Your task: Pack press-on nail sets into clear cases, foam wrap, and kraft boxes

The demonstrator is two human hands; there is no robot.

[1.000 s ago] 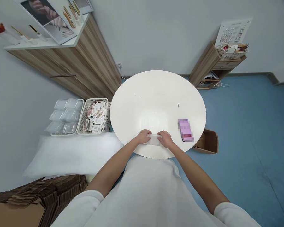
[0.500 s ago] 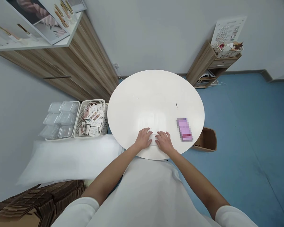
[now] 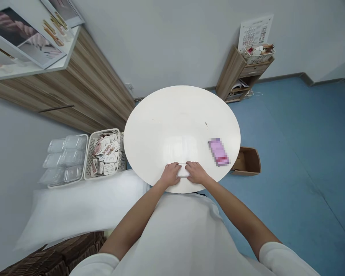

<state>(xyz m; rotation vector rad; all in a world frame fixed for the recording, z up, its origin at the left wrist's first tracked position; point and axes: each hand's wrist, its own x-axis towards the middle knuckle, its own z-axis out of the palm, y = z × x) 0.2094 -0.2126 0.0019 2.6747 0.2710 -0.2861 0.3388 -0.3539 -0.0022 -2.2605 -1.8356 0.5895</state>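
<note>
A small white rectangular object (image 3: 183, 170), perhaps a flat box, lies near the front edge of the round white table (image 3: 178, 111). My left hand (image 3: 171, 174) closes on its left end, with the fingers curled over the far edge and the thumb at the near side. At the right end, my right hand (image 3: 194, 172) grips it in the same manner. Its white colour blends with the tabletop, so the exact kind cannot be made out. To the right of my right hand lies a purple phone-shaped item (image 3: 219, 152), blurred by pixels.
Left of the table stand a basket of printed cards (image 3: 105, 153) and a basket of clear plastic boxes (image 3: 66, 159). White sheeting (image 3: 83, 207) lies nearer. An open cardboard box (image 3: 246, 161) sits on the floor at right. A wooden cabinet (image 3: 92, 76) stands behind left.
Both hands have closed more firmly onto the ends of the white object, fingers now curled over it. The whole view has shifted slightly with the head.
</note>
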